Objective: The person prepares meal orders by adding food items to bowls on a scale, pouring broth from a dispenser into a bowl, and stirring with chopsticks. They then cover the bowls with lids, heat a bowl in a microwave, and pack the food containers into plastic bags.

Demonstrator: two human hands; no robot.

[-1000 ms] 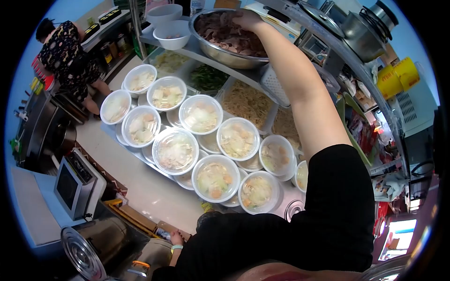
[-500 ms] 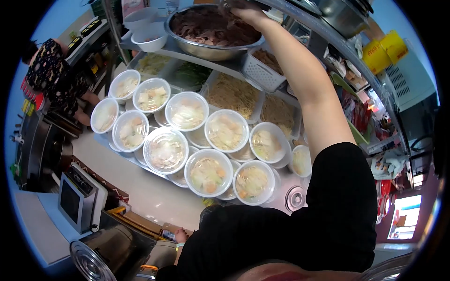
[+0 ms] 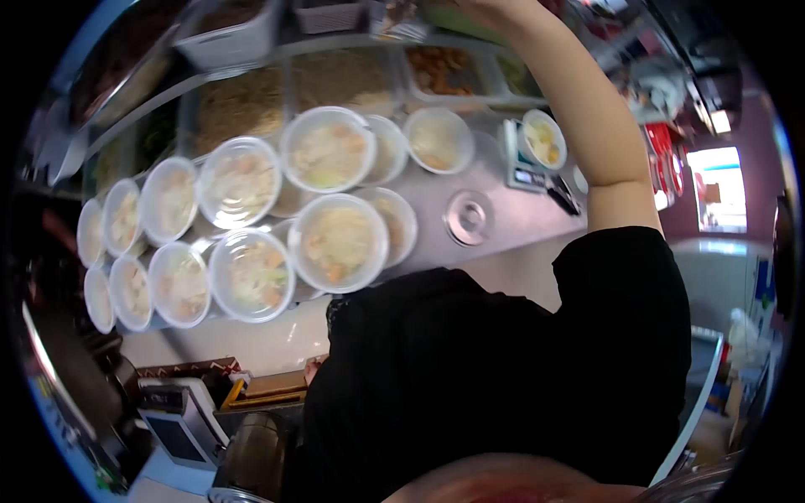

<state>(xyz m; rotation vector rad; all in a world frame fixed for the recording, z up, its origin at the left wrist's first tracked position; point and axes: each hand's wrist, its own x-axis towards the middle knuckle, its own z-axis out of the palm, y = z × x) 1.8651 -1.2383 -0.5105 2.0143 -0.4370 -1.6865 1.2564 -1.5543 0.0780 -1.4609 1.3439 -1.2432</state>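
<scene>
My right arm stretches up across the shelf, and my right hand (image 3: 493, 10) is at the top edge of the view, its fingers cut off. It is nearest to a green container (image 3: 461, 18) and a clear plastic-wrapped item (image 3: 399, 18). Only a sliver of my left hand (image 3: 312, 369) shows beside my black shirt, its fingers mostly hidden. In front of me stand several clear-lidded plastic bowls (image 3: 340, 243) of pale food, partly stacked. To their right, an uncovered bowl of yellowish pieces (image 3: 544, 142) rests on a small scale (image 3: 528, 178).
A round metal lid (image 3: 469, 218) lies on the steel counter (image 3: 436, 226). Behind the bowls are tubs of shredded food (image 3: 239, 109) and brown chunks (image 3: 440, 71). A white basket (image 3: 228, 40) sits on the shelf above. A tablet-like screen (image 3: 178, 436) stands lower left.
My view has swung right, bringing the scale and its bowl into sight. My right hand has left the big metal bowl of dark meat and moved right along the shelf.
</scene>
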